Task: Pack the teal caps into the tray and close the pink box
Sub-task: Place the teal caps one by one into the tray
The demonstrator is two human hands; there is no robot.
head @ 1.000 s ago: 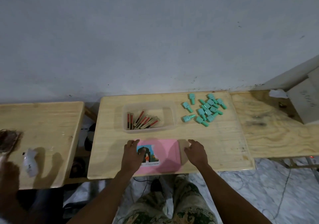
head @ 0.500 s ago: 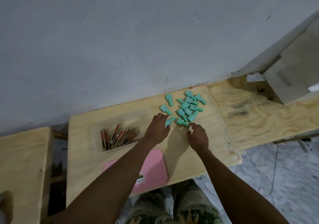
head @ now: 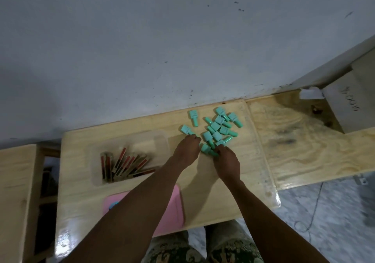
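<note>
While both hands (head: 207,151) curl onto the near edge of the teal caps (head: 218,130), their grip is unclear.

Bare forearms, no sleeves; camo trousers (head: 174,250).
</note>
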